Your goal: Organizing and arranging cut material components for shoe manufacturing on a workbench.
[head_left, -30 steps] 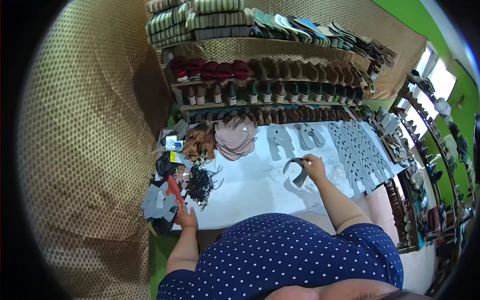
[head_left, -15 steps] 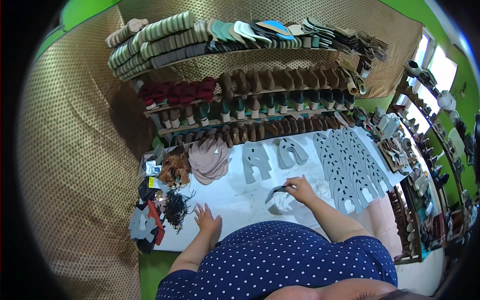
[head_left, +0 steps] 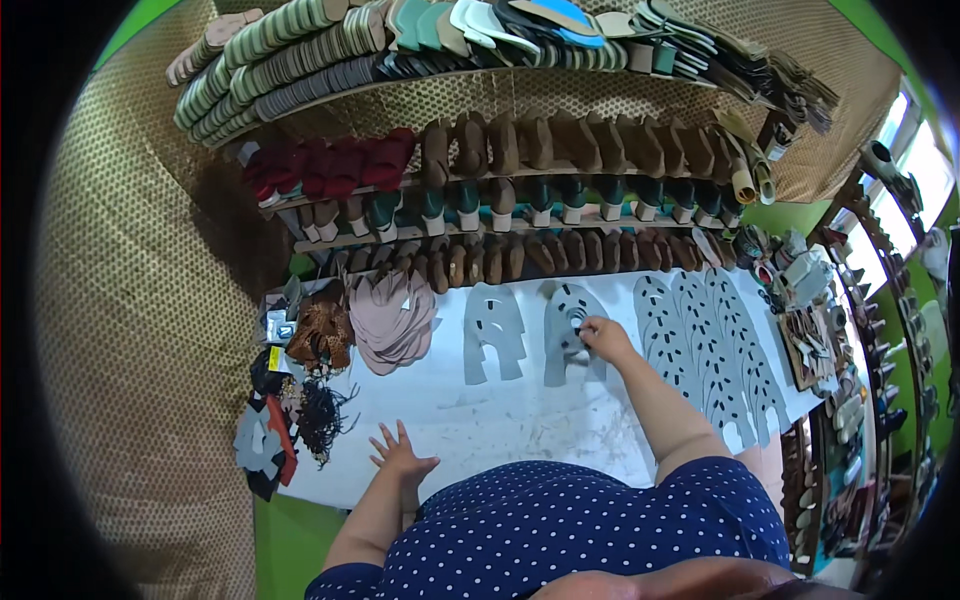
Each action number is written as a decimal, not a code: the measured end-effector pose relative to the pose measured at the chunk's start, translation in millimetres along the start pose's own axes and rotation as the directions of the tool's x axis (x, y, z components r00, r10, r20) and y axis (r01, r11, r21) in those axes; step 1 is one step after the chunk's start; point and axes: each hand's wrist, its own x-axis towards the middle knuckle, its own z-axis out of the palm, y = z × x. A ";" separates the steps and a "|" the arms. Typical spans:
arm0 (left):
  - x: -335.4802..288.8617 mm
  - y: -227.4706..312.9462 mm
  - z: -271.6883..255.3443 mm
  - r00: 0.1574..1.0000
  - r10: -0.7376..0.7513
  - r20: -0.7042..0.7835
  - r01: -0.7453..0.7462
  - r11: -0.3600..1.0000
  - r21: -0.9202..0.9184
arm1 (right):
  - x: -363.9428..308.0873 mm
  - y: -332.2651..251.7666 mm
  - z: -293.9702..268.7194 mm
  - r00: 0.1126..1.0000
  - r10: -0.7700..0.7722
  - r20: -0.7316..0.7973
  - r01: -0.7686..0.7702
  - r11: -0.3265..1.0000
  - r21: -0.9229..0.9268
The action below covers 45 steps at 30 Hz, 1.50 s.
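Observation:
My left hand rests on the near left part of the white table, its fingers spread and holding nothing. Over the middle of the table, my right hand pinches a grey piece that is blurred and partly covered by the fingers. Beneath and around these fingertips lies a small stack of grey U-shaped shoe-upper pieces with dark marks. Just left of it is another stack of grey cut pieces. To the right, long overlapping rows of similar grey pieces carry small dark patches.
Pink cut pieces are heaped at the far left, beside brown patterned material and a tangle of black strips. Behind the table, shelves hold brown shoes and stacked striped soles. A shoe rack stands right.
My right hand has moved away from me with the grey piece, from the table's middle to the U-shaped stack. My left hand stays low with fingers spread. The view has shifted.

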 end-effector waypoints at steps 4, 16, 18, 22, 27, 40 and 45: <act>13.8 -5.3 4.3 1.000 0.003 0.019 -0.003 1.000 0.020 | 71.7 23.2 -1.4 0.992 0.026 -0.125 -0.024 1.000 0.017; 3.1 12.6 -13.9 0.993 -0.063 0.096 0.057 0.996 0.061 | 139.5 33.9 29.7 0.961 0.084 -0.263 -0.172 0.928 -0.331; 3.9 12.6 -14.7 0.993 -0.065 0.102 0.058 0.996 0.062 | 140.1 36.7 37.8 0.958 0.068 -0.277 -0.170 0.916 -0.363; 6.6 11.6 -16.0 0.992 -0.061 0.112 0.055 0.997 0.055 | 135.2 50.0 55.9 0.924 0.021 -0.383 -0.165 0.922 -0.350; 19.4 -1.1 -1.5 0.993 -0.058 0.103 0.049 0.995 0.090 | 132.8 45.6 67.4 0.888 -0.050 -0.458 -0.155 0.904 -0.399; 16.3 5.0 -8.9 0.993 -0.056 0.107 0.046 0.995 0.092 | 110.6 -61.8 178.8 0.946 -0.314 0.084 0.320 0.856 -0.406; 17.7 -0.1 -4.7 0.992 -0.054 0.118 0.043 0.994 0.097 | 101.7 -77.0 197.9 0.968 -0.235 0.091 0.251 0.861 -0.442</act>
